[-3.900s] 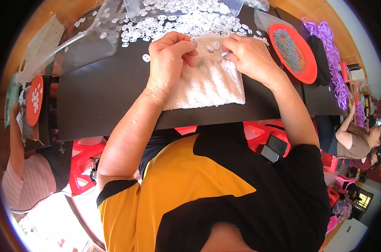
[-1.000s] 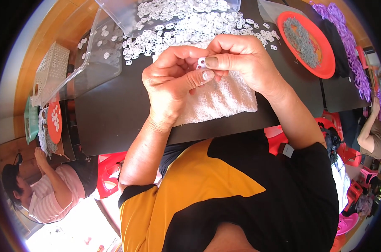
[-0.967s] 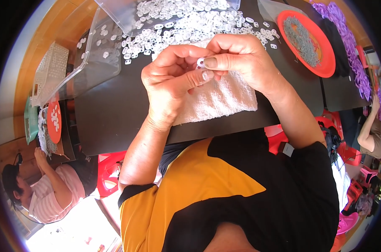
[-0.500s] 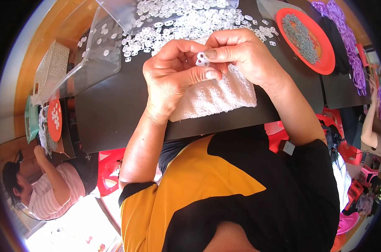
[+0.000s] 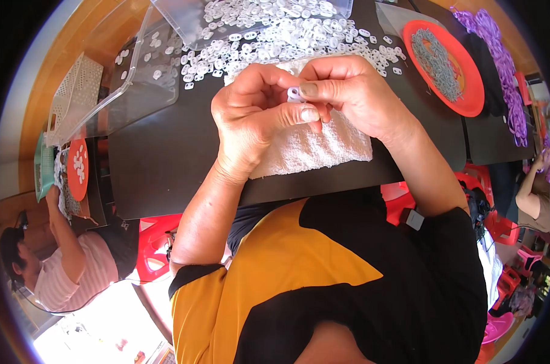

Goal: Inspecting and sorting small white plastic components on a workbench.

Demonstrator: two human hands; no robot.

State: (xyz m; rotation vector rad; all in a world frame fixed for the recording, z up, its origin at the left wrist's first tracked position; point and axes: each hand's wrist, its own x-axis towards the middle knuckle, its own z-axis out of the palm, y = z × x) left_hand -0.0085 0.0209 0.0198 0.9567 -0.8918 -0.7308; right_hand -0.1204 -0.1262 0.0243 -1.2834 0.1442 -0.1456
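Note:
A small white plastic piece with holes (image 5: 294,94) is pinched between my two hands above a folded white towel (image 5: 329,151). My left hand (image 5: 254,109) has its thumb and curled fingers closed on the piece from the left. From the right, the thumb and fingertips of my right hand (image 5: 354,91) press on it too. The fingers cover most of it; whether anything else is between them cannot be seen. Just beyond the hands lies a spread of loose white two-holed pieces (image 5: 275,39) on the dark table (image 5: 160,158).
A red-orange plate (image 5: 472,104) holding thin grey metal pieces (image 5: 435,60) stands at the far right. Purple ribbon-like strands (image 5: 505,73) lie beyond it. Clear plastic bins (image 5: 123,82) are at the far left. Another person (image 5: 75,267) sits at left near a red plate (image 5: 75,182).
The white piece has turned between my fingers, showing less of its holed face. Both hands sit slightly lower in the picture. The person at left has reached farther forward.

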